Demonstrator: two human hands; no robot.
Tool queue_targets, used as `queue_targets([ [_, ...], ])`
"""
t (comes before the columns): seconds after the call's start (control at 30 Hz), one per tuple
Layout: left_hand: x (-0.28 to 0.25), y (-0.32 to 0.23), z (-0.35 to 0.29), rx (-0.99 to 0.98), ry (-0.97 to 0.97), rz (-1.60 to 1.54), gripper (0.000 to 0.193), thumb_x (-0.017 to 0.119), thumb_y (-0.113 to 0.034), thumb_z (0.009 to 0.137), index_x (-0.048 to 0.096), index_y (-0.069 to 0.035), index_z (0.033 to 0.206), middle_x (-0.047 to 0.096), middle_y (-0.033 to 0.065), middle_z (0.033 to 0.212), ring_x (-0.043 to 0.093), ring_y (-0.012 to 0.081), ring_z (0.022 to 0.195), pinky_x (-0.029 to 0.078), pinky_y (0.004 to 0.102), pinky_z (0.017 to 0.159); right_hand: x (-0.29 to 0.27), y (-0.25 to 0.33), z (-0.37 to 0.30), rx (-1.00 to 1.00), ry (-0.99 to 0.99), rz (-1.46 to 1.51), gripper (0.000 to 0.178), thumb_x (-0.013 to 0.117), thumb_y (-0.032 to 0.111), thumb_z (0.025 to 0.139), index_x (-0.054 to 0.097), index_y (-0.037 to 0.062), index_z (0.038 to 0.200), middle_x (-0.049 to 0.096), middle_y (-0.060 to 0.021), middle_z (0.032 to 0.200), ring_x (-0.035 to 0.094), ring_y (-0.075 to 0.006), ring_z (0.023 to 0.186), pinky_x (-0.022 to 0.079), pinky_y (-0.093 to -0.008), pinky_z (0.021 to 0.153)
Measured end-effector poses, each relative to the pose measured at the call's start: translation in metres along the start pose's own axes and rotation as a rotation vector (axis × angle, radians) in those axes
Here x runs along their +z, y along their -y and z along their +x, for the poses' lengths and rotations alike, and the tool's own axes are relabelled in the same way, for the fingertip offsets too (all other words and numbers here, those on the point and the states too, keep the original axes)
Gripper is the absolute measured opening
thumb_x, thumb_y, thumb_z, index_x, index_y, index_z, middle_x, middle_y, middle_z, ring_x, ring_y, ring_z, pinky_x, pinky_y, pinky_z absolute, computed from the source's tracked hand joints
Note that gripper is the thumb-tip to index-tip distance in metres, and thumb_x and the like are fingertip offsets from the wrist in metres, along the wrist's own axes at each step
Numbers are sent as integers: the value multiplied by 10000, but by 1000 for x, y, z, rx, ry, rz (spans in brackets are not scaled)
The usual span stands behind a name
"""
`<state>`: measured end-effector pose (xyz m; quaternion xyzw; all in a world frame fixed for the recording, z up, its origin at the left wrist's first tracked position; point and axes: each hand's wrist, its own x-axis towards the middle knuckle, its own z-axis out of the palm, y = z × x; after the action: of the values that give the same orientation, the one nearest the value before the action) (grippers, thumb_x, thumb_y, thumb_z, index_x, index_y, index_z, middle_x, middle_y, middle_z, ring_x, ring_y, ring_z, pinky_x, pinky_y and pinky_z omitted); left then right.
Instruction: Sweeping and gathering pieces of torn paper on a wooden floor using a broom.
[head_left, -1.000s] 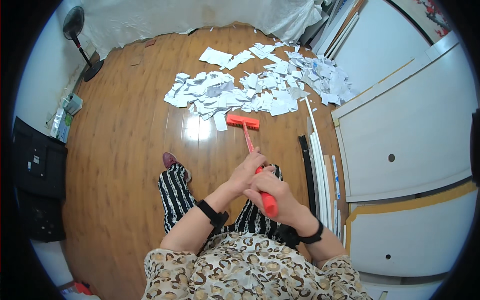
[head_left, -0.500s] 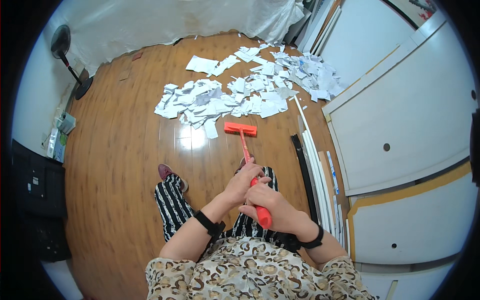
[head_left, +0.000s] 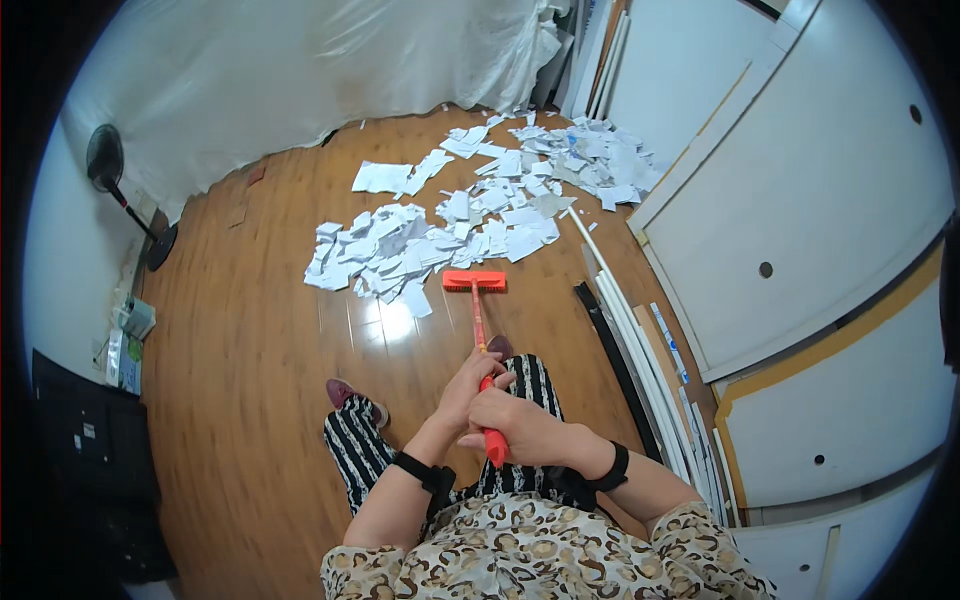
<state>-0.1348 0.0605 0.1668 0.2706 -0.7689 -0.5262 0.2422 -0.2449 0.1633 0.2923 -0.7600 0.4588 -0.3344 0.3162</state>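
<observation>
Both my hands are closed round the handle of a long red push broom (head_left: 475, 281). My left hand (head_left: 467, 388) grips it farther forward. Just behind it, nearer my body, my right hand (head_left: 520, 425) wraps the upper part, and the red handle end sticks out below it. The broom's head rests on the wooden floor, its dark bristles facing down. Close in front and to its left lies a spread of torn and folded white paper (head_left: 385, 250). A gap of floor still shows between the head and most of the sheets.
More paper (head_left: 605, 155) is heaped by the white panels (head_left: 790, 190) on the right. Long white strips (head_left: 640, 350) and a black strip (head_left: 615, 360) lie along the right. A black fan (head_left: 160, 247) stands at far left, white sheeting (head_left: 300, 80) hangs behind.
The view has tilted, so the scene sits lower in the picture. The broom head is slightly farther forward, nearer the paper, and the handle's near end has swung left. Both hands keep their grip.
</observation>
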Motion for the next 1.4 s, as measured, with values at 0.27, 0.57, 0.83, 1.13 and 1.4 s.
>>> queue_targets([
  [0.27, 6, 1, -8, 58, 11, 65, 230, 703, -241, 888, 643, -25, 943, 614, 196, 1199, 560, 365, 1177, 452, 407, 976, 7, 5, -14, -64, -34, -24, 274, 724, 229, 879, 562, 13, 832, 560, -161, 826, 559, -339, 808, 469, -407, 748],
  [0.57, 5, -9, -14, 83, 110, 13, 177, 661, -20, 827, 633, 3, 999, 606, 120, 1033, 615, 265, 979, 485, 310, 901, -4, 47, -22, -98, -107, -65, 292, 712, 250, 896, 566, 13, 807, 558, -155, 788, 564, -337, 758, 473, -402, 675],
  [0.83, -24, -31, -40, 55, 9, 181, 382, 740, -224, 855, 636, -41, 1173, 638, 154, 1155, 618, 272, 1080, 501, 345, 902, -4, 44, -35, -61, -198, -95, 263, 714, 245, 888, 573, 41, 803, 563, -158, 779, 572, -344, 753, 470, -417, 690],
  [1.13, -158, 84, -180, -414, -487, 372, 271, 724, -229, 881, 710, 25, 977, 728, 141, 854, 706, 210, 801, 551, 325, 753, -19, 6, -72, -29, -476, 13, 234, 738, 121, 862, 575, 23, 726, 560, -131, 706, 541, -303, 665, 447, -372, 643],
  [1.4, -142, 198, -323, -1160, -322, 387, 289, 703, -249, 874, 725, 10, 1002, 739, 158, 904, 714, 239, 854, 543, 350, 775, -79, -23, -49, 165, -565, 133, 125, 644, 105, 941, 668, 5, 870, 649, -89, 774, 606, -179, 688, 478, -309, 639],
])
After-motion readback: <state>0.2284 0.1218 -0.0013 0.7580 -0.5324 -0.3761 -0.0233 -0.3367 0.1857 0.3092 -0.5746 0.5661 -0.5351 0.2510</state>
